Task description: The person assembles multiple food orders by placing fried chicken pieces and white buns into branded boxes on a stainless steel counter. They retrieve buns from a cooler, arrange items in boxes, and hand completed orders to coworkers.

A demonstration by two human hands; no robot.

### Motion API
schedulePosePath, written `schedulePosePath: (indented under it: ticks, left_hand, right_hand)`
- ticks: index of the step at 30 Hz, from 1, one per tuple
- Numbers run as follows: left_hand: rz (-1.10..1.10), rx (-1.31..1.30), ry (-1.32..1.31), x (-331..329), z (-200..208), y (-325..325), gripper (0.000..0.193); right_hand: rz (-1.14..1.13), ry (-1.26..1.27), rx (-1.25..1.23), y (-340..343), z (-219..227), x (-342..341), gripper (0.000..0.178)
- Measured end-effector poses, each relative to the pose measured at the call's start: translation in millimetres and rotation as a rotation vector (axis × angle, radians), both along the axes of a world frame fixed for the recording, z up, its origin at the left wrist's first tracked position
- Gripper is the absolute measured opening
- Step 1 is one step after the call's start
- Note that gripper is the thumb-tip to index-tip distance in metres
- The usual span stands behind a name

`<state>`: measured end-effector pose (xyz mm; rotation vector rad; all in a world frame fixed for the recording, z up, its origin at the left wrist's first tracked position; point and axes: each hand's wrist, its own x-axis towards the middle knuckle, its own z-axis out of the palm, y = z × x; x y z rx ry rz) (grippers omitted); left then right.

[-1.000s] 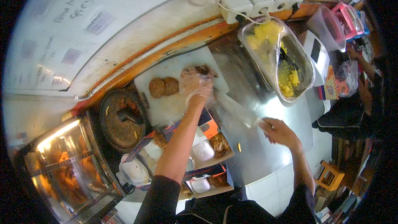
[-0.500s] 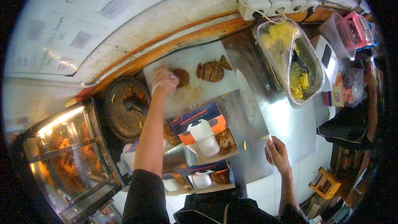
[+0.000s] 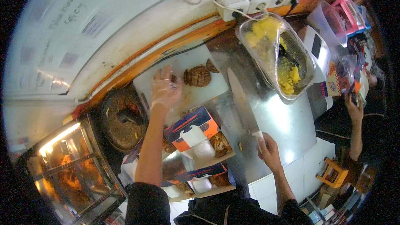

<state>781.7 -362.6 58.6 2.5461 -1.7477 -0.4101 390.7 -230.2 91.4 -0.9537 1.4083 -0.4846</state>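
Observation:
My left hand (image 3: 166,89), in a clear plastic glove, hovers over or rests on the white cutting board (image 3: 214,85) with its fingers apart. It partly hides a round dark brown patty (image 3: 173,79); I cannot tell whether they touch. To the right of that hand lies a second patty (image 3: 198,76), cut across into several strips, with a separate end piece (image 3: 211,66) beside it. My right hand (image 3: 269,153) grips the pale handle of a large knife (image 3: 241,100). Its long blade points away from me over the steel worktop (image 3: 291,129), right of the board.
Open food boxes (image 3: 187,121) with white rice and browned meat stand near me. A clear tray (image 3: 306,85) of yellow food sits at the far right. Leftward are a stone mortar (image 3: 121,131) and a lit display cabinet (image 3: 66,158). Another person's hand (image 3: 354,109) is at right.
My left hand has shifted right from beside the round patty, now covering part of it, its fingers spread wider. My right hand keeps the knife. Another person's hand has appeared at right.

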Motion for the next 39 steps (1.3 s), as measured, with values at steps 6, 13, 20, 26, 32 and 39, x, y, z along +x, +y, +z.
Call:
schedulePosePath:
  ticks: [6,13,20,26,32,39]
  left_hand:
    - [0.194,0.031,0.188,-78,-15,-25,0.097]
    - [0.382,-0.172,-0.028,-128,-55,-51,0.11]
    - [0.238,-0.332,-0.114,-130,-55,-39,0.077]
    - [0.161,-0.327,-0.047,-118,-54,-30,0.066]
    - [0.112,-0.433,-0.09,-126,-7,-22,0.054]
    - [-0.202,-0.609,0.138,-210,109,16,0.051]
  right_hand:
    - [0.052,0.149,-0.189,-59,-15,21,0.034]
    - [0.258,0.26,-0.223,-70,-25,30,0.033]
    - [0.267,0.159,-0.211,-64,-35,43,0.036]
    - [0.289,0.058,-0.11,-68,-26,52,0.04]
    - [0.256,0.056,-0.236,-48,-3,54,0.04]
    - [0.019,0.129,-0.207,34,102,2,0.035]
